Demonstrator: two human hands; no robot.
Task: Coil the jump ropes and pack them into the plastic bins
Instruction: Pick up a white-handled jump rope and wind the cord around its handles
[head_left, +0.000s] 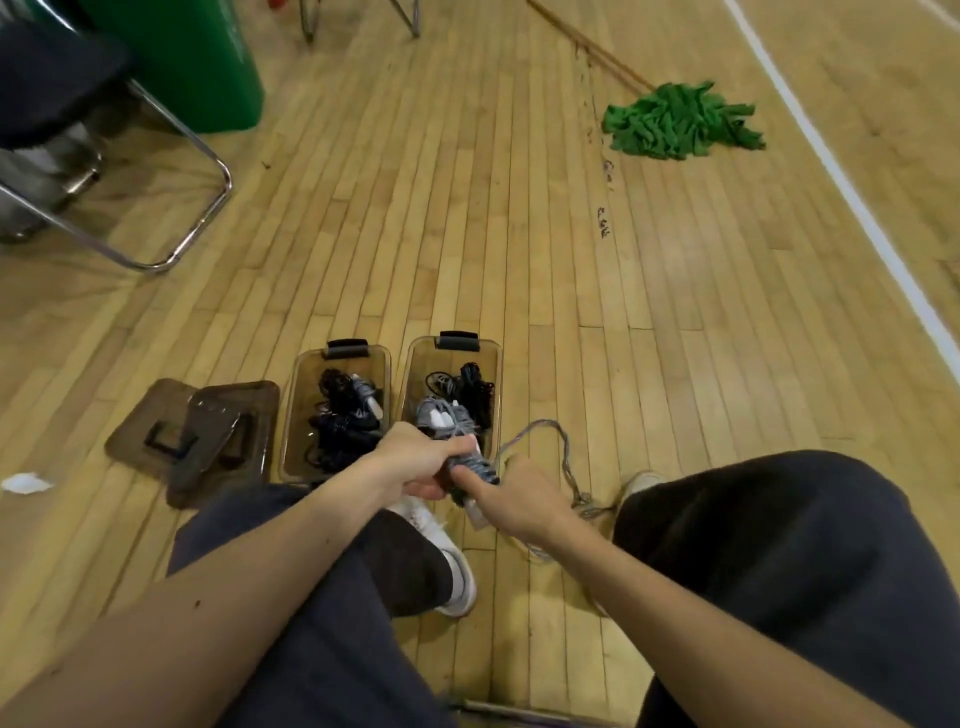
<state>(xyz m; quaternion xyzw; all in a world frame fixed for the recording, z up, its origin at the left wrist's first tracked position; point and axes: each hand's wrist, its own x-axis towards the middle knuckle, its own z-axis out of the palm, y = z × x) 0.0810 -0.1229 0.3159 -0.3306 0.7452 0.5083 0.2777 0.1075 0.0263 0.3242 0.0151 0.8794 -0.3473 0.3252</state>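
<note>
While the left hand (415, 460) curls round the grey-and-white braided jump rope bundle (478, 465), at the near end of the right clear plastic bin (409, 382), the right hand (519, 496) pinches its strand. Wrap the loose tail (565, 447) tautly, keeping turns snug.

The left forearm (249, 551) and right forearm (654, 577), both bare, reach forward and converge on the rope bundle (480, 467). The left grip (415, 460) clasps the bundle from its left, fingers curled over its top. The right grip (519, 501) meets the bundle from its right and nearer side, thumb pressed against it, other fingers curled.
</note>
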